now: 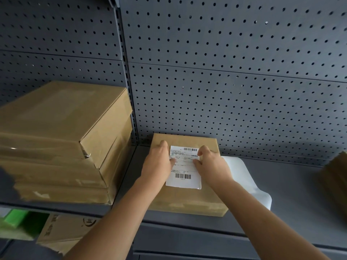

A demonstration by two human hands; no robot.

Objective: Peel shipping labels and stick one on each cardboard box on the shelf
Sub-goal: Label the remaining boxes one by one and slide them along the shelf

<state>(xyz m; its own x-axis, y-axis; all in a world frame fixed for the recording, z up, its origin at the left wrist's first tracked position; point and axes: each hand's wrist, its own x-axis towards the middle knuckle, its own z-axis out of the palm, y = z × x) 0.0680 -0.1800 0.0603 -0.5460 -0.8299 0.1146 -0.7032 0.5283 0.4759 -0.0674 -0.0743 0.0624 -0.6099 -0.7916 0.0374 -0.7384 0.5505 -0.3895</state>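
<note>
Shipping label (185, 167), white, printed with one barcode near its top and another near its bottom, lying on the top face of a flat cardboard box (187, 200); box on the grey shelf (293, 196), back edge at the foot of the pegboard panel (225, 72). Left hand (157, 164) laid on the box at the label's left edge, fingers stretched out and relaxed, thumb pressing on the paper; right hand (211, 165) at the label's right edge, forefinger and thumb bent, tips on the paper; impossible to tell whether pinching that edge or only pressing it down. Just right of the box, partly hidden by the right forearm, a white backing sheet (244, 177) flat on the shelf. To the left, a stack of larger cardboard boxes (56, 137), well apart from the hands; at the far right edge, part of another cardboard box (334, 181). Below the shelf, a printed carton (63, 229) beside something green (18, 220), too blurred to name.
</note>
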